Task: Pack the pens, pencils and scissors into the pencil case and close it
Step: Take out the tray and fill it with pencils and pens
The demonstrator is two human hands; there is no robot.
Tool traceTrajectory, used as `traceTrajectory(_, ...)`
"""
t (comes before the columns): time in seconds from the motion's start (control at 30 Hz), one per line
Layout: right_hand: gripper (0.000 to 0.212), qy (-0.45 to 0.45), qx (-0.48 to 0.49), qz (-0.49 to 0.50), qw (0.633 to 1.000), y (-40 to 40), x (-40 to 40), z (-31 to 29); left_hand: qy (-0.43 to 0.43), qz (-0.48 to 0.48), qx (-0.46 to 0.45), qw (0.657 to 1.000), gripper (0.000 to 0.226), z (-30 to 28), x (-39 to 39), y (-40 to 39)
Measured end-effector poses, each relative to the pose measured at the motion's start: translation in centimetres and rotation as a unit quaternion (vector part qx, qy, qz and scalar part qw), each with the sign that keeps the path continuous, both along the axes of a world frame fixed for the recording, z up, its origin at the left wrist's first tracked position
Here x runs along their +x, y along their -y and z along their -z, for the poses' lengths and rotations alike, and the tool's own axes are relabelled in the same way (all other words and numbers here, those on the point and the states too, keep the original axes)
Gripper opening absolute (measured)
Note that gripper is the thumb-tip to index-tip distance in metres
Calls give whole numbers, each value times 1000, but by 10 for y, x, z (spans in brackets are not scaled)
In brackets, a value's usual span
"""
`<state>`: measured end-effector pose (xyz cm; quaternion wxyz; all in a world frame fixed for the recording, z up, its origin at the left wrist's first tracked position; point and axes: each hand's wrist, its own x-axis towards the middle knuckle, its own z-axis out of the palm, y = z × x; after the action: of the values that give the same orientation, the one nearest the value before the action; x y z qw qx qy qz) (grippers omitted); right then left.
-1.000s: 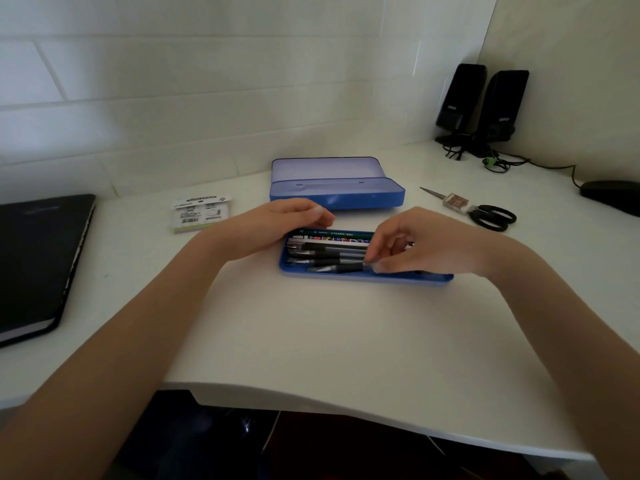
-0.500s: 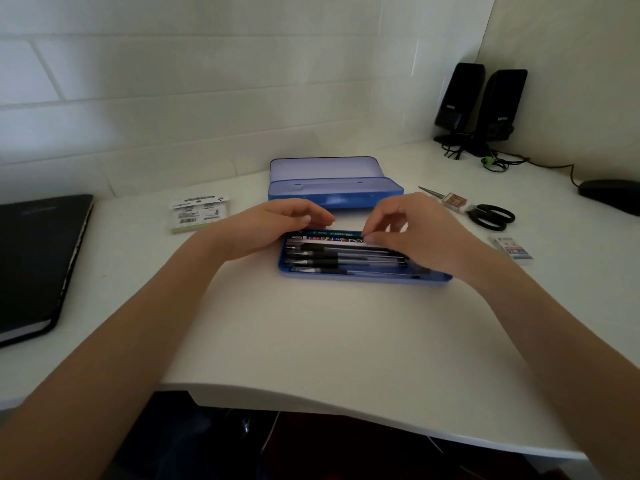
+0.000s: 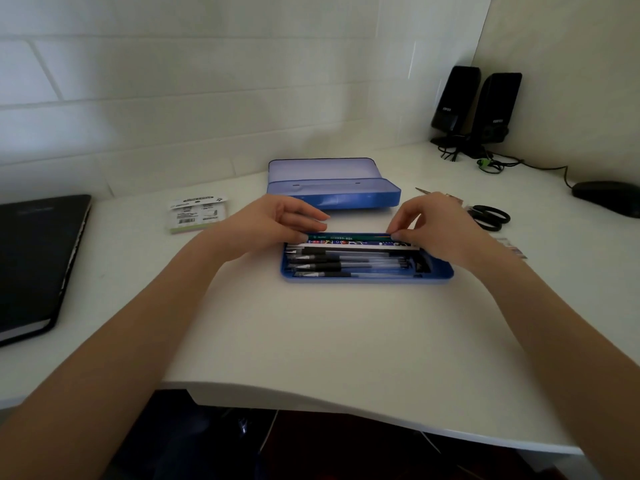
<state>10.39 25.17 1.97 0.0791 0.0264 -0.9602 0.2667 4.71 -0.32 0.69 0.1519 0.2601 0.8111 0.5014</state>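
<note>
Both hands now sit at the green pencil's (image 3: 349, 236) ends, right hand (image 3: 438, 225) pinching, left hand (image 3: 277, 221) fingers straight against it. Seat it flat along the tray's (image 3: 437, 276) far wall.

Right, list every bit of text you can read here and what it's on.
"EDIFIER", faintly, on each of the two black speakers.
Green pencil in the tray: pale print, too small to read.
Patterned pencil: marks only, unreadable.
Card packet: print and barcode, blurred.
Small packet by the right hand: blurred.
</note>
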Motion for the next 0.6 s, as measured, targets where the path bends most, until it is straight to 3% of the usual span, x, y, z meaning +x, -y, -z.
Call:
traceTrajectory(0.1, 11, 9, 2, -1, 1000, 1, 2, -1, -10, -13, 11, 1000, 34, 0, 0, -1)
traceTrajectory(0.33, 14, 9, 22, -13, 1000, 4, 3, -2, -9, -15, 21, 1000, 37, 3, -3, 0)
traceTrajectory(0.6, 21, 11, 33, -32, 999, 7, 4, -3, 78, -83, 73, 991, 42, 1, -6, -1)
